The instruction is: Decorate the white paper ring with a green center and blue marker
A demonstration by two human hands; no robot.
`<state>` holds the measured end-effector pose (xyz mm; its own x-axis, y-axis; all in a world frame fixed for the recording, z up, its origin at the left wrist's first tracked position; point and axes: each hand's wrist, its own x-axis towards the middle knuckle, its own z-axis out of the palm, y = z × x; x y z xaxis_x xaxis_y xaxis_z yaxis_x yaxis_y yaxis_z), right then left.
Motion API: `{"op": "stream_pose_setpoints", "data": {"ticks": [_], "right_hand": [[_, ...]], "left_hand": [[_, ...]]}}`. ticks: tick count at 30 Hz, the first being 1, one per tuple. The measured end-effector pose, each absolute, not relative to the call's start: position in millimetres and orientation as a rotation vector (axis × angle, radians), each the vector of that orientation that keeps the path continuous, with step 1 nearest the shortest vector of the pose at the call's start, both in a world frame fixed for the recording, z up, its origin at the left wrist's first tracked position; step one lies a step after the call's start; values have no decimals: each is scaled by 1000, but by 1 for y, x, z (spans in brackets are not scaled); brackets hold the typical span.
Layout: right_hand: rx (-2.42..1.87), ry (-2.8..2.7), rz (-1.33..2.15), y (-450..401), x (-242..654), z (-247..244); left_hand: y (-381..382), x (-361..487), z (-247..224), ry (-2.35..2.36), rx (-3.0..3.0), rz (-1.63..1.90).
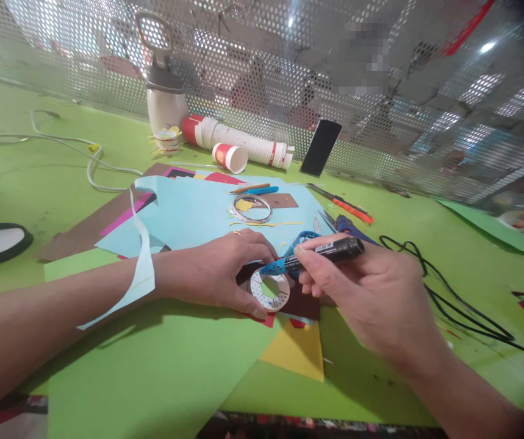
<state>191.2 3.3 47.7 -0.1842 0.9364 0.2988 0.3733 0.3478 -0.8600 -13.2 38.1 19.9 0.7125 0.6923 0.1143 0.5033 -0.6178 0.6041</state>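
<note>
A white paper ring (282, 300) with black dividing lines and blue dots lies over dark brown paper. My left hand (218, 268) curves around its left side, the thumb at the lower edge, holding it. In my right hand (371, 292) is a marker (316, 255) with a black barrel and blue front part, tilted so that its tip meets the ring's upper left. A blue tape roll (306, 238) sits behind the marker, partly hidden. Across my left forearm drapes a curled light-blue paper strip (143, 268).
Light-blue sheets (188, 213) carry pens (262, 190) and a thin ring (252, 208). Behind are a stack of paper cups (243, 141), a spray bottle (165, 103) and a phone (321, 148) against perforated mesh. At right lie an orange cutter (353, 210) and black cable (467, 323).
</note>
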Motion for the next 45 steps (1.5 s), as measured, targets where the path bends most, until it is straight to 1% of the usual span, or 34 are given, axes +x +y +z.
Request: {"op": "stream_pose_setpoints", "data": {"ticks": [11,17,21,27,39,45], "right_hand": [[-1150,-1595,781,3,186,43],[-1135,-1671,582,1,182,39],[-1120,-1694,519,-2,181,34],[-1094,-1862,333,-1,181,35],[-1105,-1972,274,-1,185,42],[-1139,-1837,273,-4,187,46]], "left_hand": [[38,-13,21,922,2356,457],[38,-13,20,911,2371,463],[38,-13,19,895,2386,462],[39,-12,20,895,2378,441],[40,-12,20,895,2380,439],[40,-13,19,890,2368,458]]}}
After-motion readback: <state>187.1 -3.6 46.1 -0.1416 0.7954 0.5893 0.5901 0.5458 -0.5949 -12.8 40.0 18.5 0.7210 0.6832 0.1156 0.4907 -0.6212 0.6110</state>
